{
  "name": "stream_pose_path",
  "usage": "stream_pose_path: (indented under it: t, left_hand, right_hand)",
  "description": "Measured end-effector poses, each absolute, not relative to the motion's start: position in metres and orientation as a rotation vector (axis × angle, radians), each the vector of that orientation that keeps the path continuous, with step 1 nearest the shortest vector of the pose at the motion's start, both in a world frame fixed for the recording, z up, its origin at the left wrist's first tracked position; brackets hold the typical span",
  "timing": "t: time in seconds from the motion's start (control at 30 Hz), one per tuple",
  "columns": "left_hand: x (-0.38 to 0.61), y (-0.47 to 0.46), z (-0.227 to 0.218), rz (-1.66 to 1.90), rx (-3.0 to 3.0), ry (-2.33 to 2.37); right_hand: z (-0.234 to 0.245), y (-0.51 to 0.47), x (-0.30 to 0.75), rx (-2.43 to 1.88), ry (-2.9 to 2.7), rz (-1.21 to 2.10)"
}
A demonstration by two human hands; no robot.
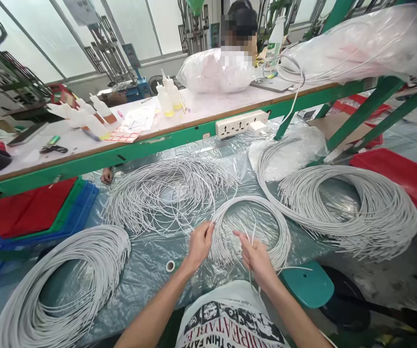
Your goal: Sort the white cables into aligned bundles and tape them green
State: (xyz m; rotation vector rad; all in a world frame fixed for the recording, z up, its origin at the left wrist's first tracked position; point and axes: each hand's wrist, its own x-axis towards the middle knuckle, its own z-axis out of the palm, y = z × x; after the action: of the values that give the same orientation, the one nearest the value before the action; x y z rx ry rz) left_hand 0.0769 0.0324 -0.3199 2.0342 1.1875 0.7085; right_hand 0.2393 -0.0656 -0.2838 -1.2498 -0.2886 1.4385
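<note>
My left hand pinches a thin grey cable between thumb and fingertips, at the left edge of a small cable coil. That strand runs up toward a loose, tangled cable pile behind. Over the right part of the small coil, my right hand is closed around cable ends, with its index finger pointing left. More cable hangs below this fist toward my lap. The small coil lies flat on clear plastic sheeting.
Large cable coils lie at left and right. A small tape roll sits nearby. Behind, a green-edged shelf carries a power strip, bottles and plastic bags. A teal stool stands right. Another person's hand shows under the shelf.
</note>
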Motion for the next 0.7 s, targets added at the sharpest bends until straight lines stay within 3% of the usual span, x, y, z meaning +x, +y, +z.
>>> stream_pose_path:
  t: [0.2, 0.4, 0.7]
  left_hand:
    - [0.063, -0.005, -0.31, 0.533, 1.985, 1.038]
    - [0.032, -0.03, -0.328, 0.333, 1.987, 0.957]
    - [0.047, -0.022, -0.303, 0.686, 1.405, 1.077]
  right_hand:
    - [-0.288, -0.016, 0.247, -1.029, -0.212, 1.426]
    - [-0.271, -0.004, 0.262, -1.078, -0.372, 1.35]
    - [-0.285, -0.045, 0.236, -1.194, -0.945, 1.51]
